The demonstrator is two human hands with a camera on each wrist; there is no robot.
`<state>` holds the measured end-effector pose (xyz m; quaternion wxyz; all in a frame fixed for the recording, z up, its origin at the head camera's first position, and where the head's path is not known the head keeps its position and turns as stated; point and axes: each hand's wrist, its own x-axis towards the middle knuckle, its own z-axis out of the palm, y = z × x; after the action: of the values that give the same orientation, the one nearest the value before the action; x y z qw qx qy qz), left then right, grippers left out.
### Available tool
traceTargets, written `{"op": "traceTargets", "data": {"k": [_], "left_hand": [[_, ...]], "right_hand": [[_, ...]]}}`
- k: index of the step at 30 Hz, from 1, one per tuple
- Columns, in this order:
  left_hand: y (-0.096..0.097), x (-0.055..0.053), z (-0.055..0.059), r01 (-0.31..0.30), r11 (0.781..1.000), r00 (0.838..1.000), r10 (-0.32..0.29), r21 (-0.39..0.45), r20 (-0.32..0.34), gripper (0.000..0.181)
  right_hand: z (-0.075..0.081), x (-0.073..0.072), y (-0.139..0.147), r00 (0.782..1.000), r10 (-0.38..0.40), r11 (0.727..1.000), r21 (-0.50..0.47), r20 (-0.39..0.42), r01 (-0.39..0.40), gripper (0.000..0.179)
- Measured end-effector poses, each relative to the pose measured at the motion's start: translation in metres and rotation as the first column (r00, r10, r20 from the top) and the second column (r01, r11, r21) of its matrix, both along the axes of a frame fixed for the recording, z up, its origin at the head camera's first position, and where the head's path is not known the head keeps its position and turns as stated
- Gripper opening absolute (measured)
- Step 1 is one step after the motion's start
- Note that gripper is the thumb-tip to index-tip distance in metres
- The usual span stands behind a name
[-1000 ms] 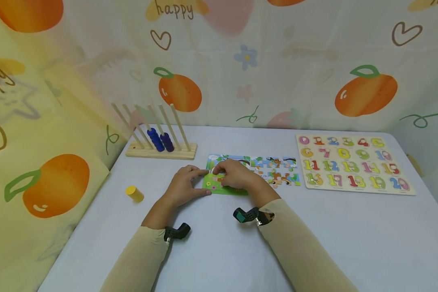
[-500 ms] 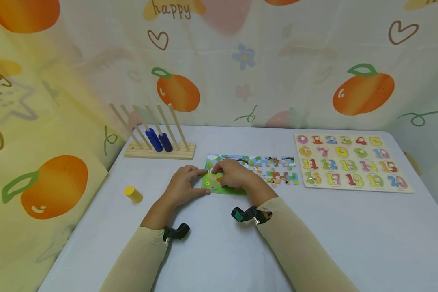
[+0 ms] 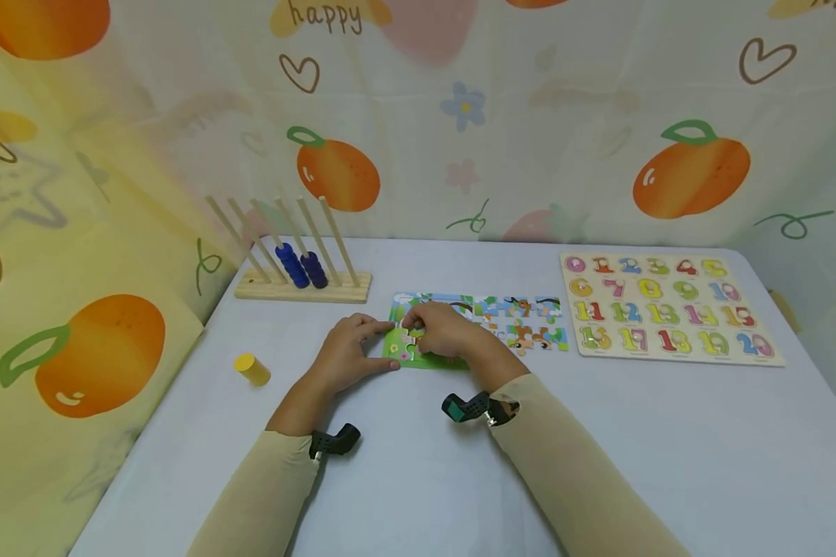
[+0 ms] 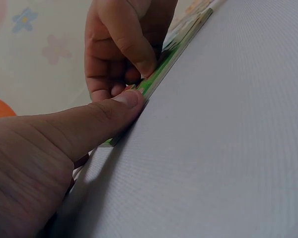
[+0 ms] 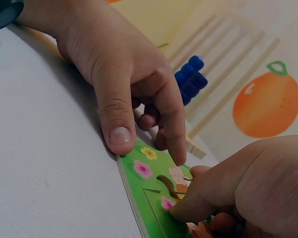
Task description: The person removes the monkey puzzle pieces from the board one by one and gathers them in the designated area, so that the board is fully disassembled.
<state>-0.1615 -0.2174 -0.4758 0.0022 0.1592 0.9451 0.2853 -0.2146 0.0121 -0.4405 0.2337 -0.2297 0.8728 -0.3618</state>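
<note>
A puzzle board with a green meadow picture lies flat at the middle of the table. My left hand rests at its left side, thumb on the near edge and forefinger reaching to the left border. From the right, my right hand bends over the board. Its thumb and forefinger pinch a small puzzle piece with a brown and pink picture, down at the board's surface. The right palm hides much of the board. Loose puzzle pieces with animal pictures lie in two rows just right of the board.
A wooden peg rack with blue beads on two pegs stands at the back left. A yellow cylinder sits left of my left hand. The number board lies at the right. A patterned curtain rises behind the table.
Both hands keep nearly the same place. The right fingers have shifted slightly, and pale outlines of a piece show more clearly beside them. The head view has drifted a little.
</note>
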Motion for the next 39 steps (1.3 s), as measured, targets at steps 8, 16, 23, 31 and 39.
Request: {"op": "traceTargets", "data": {"k": [8,16,23,31,39], "left_hand": [[-0.001,0.0,0.001,0.004,1.0,1.0,-0.004,0.005,-0.023,0.07],[-0.001,-0.001,0.002,0.006,1.0,1.0,-0.006,0.001,-0.023,0.07],[0.0,-0.001,0.004,0.01,1.0,0.999,-0.01,0.007,-0.036,0.069],[0.0,0.0,0.004,0.006,1.0,0.999,-0.006,0.006,-0.033,0.069],[0.001,-0.001,0.001,0.013,1.0,0.999,-0.012,0.01,-0.039,0.068]], "right_hand": [[-0.002,0.0,0.004,0.998,0.015,0.993,-0.119,0.068,-0.007,0.044],[-0.006,0.0,0.009,0.995,0.03,0.977,-0.213,0.098,-0.008,0.041],[-0.007,0.002,0.008,0.998,0.005,0.974,-0.228,0.062,0.009,0.024],[-0.006,0.006,0.006,0.992,-0.056,0.966,-0.246,0.114,0.083,0.019],[-0.008,0.006,0.011,0.978,-0.059,0.925,-0.356,0.2,0.129,0.019]]}}
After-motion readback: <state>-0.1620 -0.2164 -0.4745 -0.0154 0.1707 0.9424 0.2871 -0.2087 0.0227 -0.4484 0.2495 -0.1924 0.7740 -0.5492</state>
